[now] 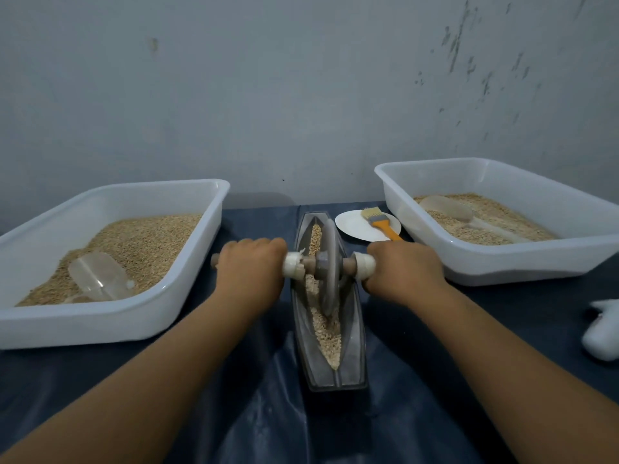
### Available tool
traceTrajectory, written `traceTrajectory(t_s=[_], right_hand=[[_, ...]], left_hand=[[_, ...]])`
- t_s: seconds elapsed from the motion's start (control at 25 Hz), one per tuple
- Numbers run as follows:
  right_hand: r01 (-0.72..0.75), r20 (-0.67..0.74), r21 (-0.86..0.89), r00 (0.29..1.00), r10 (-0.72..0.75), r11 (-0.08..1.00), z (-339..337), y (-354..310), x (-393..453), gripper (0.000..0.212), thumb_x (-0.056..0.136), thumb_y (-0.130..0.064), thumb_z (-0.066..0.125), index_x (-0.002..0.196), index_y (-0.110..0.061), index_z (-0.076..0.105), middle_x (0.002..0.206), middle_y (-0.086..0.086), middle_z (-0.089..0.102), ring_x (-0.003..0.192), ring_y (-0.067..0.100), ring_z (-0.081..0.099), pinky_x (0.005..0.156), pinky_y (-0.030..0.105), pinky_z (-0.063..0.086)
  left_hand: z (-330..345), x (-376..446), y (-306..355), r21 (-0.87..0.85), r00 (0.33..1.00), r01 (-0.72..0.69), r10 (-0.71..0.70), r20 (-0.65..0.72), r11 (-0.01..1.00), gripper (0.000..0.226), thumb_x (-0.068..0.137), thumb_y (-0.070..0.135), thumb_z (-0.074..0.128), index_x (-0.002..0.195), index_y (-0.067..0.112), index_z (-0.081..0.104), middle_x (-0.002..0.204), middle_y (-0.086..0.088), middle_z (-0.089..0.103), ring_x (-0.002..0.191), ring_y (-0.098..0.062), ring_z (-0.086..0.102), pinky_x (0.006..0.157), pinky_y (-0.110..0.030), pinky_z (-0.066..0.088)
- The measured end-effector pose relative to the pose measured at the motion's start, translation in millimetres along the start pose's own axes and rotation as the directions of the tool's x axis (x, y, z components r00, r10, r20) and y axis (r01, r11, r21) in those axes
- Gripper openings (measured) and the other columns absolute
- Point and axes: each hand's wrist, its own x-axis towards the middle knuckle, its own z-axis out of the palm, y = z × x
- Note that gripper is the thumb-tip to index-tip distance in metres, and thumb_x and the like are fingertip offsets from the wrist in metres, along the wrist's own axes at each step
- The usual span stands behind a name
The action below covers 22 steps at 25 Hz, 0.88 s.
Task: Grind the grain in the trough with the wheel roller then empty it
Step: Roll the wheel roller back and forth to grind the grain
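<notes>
Grey wall (301, 95) behind, scuffed dark at upper right. Below it, worktop (234, 413) under a dark blue wrinkled sheet.

Left tub (110, 326), white plastic, on the worktop's left side, heaped with tan grain; clear scoop (97, 276) half sunk in the near end. Right tub (522, 266), same kind, on the right and set farther back, with a thinner layer of paler grain and a second scoop (447, 207) lying on it.

Between the tubs, lengthwise toward the wall: trough (351, 370), grey, boat-shaped, narrow. Grain (326, 339) along its groove, coarse and pale at the near end, a browner strip at the far end.

Wheel (330, 266), a grey disc, upright on edge in the groove near the trough's middle, axle crosswise with white wrapping on both sides next to the hands.

Left hand (251, 266) wrapped round the axle's left handle, fingers curled over the top, wooden tip poking out past it. Right hand (405, 269) clamped round the right handle the same way. Both forearms stretched out from the near edge, one on each side of the trough.

Plate (351, 226), white, just beyond the right hand, between trough and right tub. Brush (380, 221) on it, orange handle, pale bristles toward the wall.

White cloth (603, 329), crumpled, at the right edge.
</notes>
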Motion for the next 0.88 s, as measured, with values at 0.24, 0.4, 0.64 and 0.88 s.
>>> traceTrajectory(t_s=[0.24,0.4,0.64,0.88], right_hand=[[0.081,0.053,-0.055,0.996,-0.078,0.995,-9,7,-20,0.024,0.072,-0.043,0.066,0.069,-0.033,0.044,0.067,-0.011,0.054,0.060,0.004,0.047,0.049,0.024,0.030],[0.120,-0.048,-0.168,0.990,-0.129,0.978,-11,1,-19,0.024,0.071,-0.042,0.065,0.066,-0.032,0.044,0.062,-0.010,0.051,0.056,0.002,0.043,0.047,0.023,0.025],[0.009,-0.002,-0.026,1.000,-0.009,1.000,-1,-4,8,0.023,0.075,-0.040,0.067,0.071,-0.031,0.046,0.074,-0.009,0.056,0.068,0.013,0.051,0.055,0.026,0.033],[0.013,0.069,0.002,0.998,-0.014,1.000,-2,13,-37,0.025,0.072,-0.050,0.066,0.073,-0.038,0.044,0.071,-0.013,0.055,0.066,0.003,0.049,0.050,0.025,0.032]], left_hand=[[-6,-38,2,-0.019,0.985,-0.053,0.049,-0.167,0.998,0.037,0.060,0.012,0.072,0.070,0.022,0.038,0.058,0.004,0.042,0.051,-0.017,0.030,0.055,-0.030,0.022],[-2,-48,-3,-0.063,0.990,-0.039,0.030,-0.139,0.997,0.044,0.056,0.011,0.075,0.066,0.022,0.034,0.054,0.009,0.030,0.046,-0.015,0.027,0.052,-0.026,0.013],[-1,4,1,-0.068,0.997,0.038,-0.032,0.077,0.997,0.011,0.084,0.025,0.058,0.084,0.025,0.047,0.068,0.008,0.040,0.065,-0.017,0.043,0.062,-0.032,0.030],[-15,-39,2,-0.037,0.972,-0.143,0.133,-0.195,0.989,0.046,0.053,0.014,0.078,0.068,0.023,0.036,0.058,0.007,0.031,0.051,-0.016,0.029,0.055,-0.030,0.024]])
